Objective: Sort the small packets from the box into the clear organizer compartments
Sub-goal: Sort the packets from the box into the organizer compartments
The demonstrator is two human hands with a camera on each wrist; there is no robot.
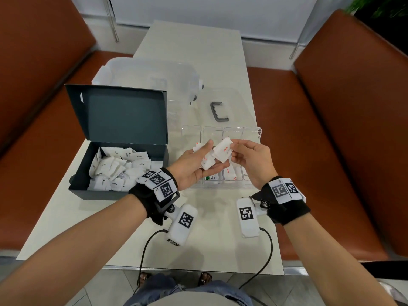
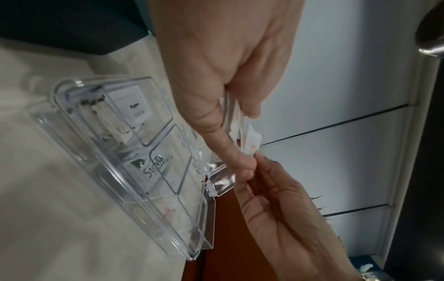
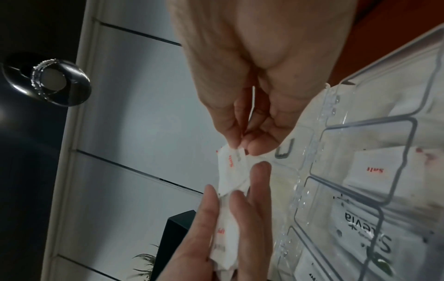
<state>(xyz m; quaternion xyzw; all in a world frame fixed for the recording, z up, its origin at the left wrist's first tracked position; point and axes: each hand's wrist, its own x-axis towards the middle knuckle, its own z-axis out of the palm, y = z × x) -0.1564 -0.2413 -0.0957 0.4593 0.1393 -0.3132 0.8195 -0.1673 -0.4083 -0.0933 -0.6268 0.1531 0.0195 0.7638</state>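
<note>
The pale counter [image 1: 220, 244] carries everything here, flanked by brown bench seats [image 1: 344, 133]; out beyond the left hand sits a frosted plastic bin [image 1: 145, 74]; directly left of that hand is the dark box [image 1: 119, 138], lid propped up, with a loose heap of white packets [image 1: 119, 168] inside; right beneath both hands lies the clear organizer [image 1: 251, 138], its lid folded back on the far side with a grey handle [image 1: 219, 112] on it; the compartments under the hands already hold packets, one reading Stevia [image 2: 153, 165], one Pepper [image 2: 134, 110], and one Salt [image 3: 374, 170]. Now the hands, and they meet over the organizer: the left hand [image 1: 194, 164] is palm-up, fingers nearly straight, cradling a small stack of salt packets [image 1: 207, 162] with the thumb laid along them; the right hand [image 1: 251, 160] is curled, thumb and forefinger pinching the corner of a single red-lettered salt packet [image 1: 223, 149] at the top of that stack, the packet touching the left fingertips [image 3: 260, 167].
</note>
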